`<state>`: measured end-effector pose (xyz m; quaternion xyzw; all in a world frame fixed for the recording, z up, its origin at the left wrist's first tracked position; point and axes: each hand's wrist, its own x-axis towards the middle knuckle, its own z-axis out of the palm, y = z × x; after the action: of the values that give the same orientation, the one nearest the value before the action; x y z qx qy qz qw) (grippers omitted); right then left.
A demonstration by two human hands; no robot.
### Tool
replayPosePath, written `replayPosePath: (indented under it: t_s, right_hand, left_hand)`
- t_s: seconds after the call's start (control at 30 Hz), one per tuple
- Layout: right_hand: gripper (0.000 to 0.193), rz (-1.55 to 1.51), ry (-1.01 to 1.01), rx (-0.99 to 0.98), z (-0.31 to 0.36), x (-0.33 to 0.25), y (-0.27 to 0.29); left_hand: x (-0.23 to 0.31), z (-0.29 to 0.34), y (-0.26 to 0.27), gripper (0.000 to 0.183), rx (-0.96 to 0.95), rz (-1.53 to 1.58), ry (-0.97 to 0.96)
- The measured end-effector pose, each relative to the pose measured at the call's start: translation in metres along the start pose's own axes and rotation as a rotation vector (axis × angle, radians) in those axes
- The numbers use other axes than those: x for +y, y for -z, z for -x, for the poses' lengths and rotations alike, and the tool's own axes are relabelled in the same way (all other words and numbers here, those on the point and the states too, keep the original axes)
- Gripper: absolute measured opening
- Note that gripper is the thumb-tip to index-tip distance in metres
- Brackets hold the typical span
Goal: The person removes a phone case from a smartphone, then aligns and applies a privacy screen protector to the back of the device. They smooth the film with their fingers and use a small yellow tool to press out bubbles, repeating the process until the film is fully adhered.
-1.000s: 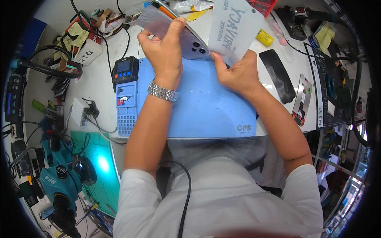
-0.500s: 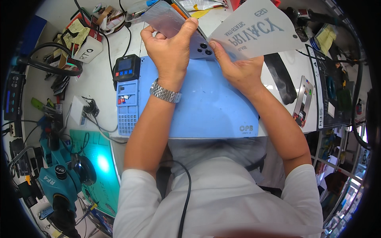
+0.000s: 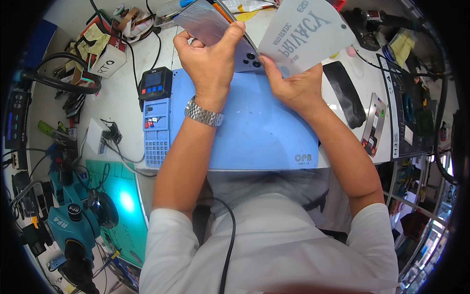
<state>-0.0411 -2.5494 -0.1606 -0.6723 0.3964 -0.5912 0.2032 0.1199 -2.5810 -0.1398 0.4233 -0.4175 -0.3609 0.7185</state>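
My left hand (image 3: 209, 58) is closed around a smartphone (image 3: 203, 22), its thumb along the near edge. The phone's greyish-purple back and round camera lenses (image 3: 251, 60) face me, and it is tilted above the far end of the blue work mat (image 3: 259, 122). My right hand (image 3: 298, 90) pinches a pale, translucent sheet (image 3: 306, 36) with grey lettering, its thumb at the corner close to the lenses. Whether the sheet touches the phone I cannot tell. The phone's screen side is mostly hidden.
Left of the mat stand a small device with a display (image 3: 155, 84) and a blue compartment tray (image 3: 156, 132). A teal microscope (image 3: 73, 223) is at the lower left. On the right lie a black strip (image 3: 346, 93), a metallic plate (image 3: 374, 122) and a black mat (image 3: 409, 112).
The sheet in my right hand has turned, its free end swinging left and upward. My right fingers have shifted slightly with it. My left hand and the phone stay almost still.
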Motion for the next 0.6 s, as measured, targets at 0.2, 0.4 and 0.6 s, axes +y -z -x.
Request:
replayPosePath:
  t_s: [0.2,0.4,0.6]
  right_hand:
    - [0.026,0.030,-0.131,-0.035,0.004,-0.001,0.002]
    - [0.019,0.024,-0.155,-0.057,0.005,-0.008,0.004]
    - [0.026,-0.003,-0.122,-0.021,-0.001,-0.014,0.002]
  left_hand:
    - [-0.002,0.001,-0.004,0.077,-0.001,-0.011,-0.010]
    - [-0.001,0.001,-0.007,0.077,-0.003,-0.049,-0.010]
    - [0.006,0.002,-0.010,0.081,0.063,-0.022,-0.172]
